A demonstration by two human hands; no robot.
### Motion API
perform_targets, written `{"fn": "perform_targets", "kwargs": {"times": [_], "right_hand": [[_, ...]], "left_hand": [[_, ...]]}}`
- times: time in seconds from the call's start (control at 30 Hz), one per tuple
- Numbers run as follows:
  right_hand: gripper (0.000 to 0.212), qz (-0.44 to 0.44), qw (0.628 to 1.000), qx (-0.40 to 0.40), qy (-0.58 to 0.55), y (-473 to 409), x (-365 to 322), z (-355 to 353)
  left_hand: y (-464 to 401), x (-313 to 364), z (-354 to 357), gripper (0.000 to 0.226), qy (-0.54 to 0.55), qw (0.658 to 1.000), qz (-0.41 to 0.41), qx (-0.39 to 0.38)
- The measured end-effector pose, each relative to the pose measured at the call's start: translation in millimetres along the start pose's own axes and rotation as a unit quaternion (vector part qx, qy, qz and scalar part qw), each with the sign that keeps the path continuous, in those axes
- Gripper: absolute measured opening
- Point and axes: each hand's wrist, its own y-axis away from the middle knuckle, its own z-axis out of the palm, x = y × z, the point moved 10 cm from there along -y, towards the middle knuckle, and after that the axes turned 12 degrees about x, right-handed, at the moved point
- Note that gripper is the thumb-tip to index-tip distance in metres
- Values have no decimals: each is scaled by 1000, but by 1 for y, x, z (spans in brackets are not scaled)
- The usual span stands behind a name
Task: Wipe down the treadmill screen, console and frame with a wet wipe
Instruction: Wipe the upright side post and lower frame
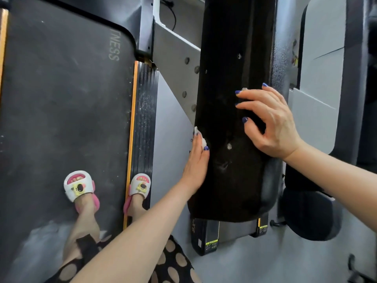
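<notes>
I look straight down the black arm [234, 119] of the treadmill, which runs away from me between my two hands. My left hand [195, 162] lies flat along the arm's left edge, fingers straight and pressed to its side; the white wipe [201, 137] is bunched under them and shows between thumb and fingers at the edge. My right hand [269, 121] rests over the arm's right edge, its fingers spread and bent, tips touching the black top. A small whitish scrap shows at my index tip; I cannot tell what it is.

Left of the arm a grey upright [175, 64] slants down to the deck, with grey floor [171, 139] open between it and the ribbed side rail [143, 119]. An orange strip edges the rail against the belt [61, 99]. My left slipper [78, 185] stands on the belt, my right slipper [140, 185] on the rail. The arm's near end is rounded, with open floor below it. Right of the arm stands another grey machine [318, 78], close by.
</notes>
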Motion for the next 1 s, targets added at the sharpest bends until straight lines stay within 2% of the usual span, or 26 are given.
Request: {"fn": "perform_targets", "kwargs": {"times": [0.2, 0.4, 0.63, 0.8, 0.93, 1.0], "right_hand": [[39, 20, 1000, 16, -3, 2, 0, -3], [44, 71, 997, 41, -14, 5, 8, -9], [41, 100, 992, 72, -17, 9, 20, -13], [39, 106, 993, 58, -7, 8, 19, -12], [39, 110, 992, 56, -10, 8, 19, -12], [38, 111, 992, 59, -10, 9, 19, -13]], "left_hand": [[47, 63, 21, 65, -8, 990, 138, -3], [63, 62, 27, 67, -63, 984, 165, -7], [37, 133, 30, 63, -95, 965, 243, 10], [104, 96, 50, 67, -129, 960, 247, -32], [82, 107, 45, 64, -163, 949, 268, -11], [82, 111, 44, 65, -147, 952, 267, -2]]}}
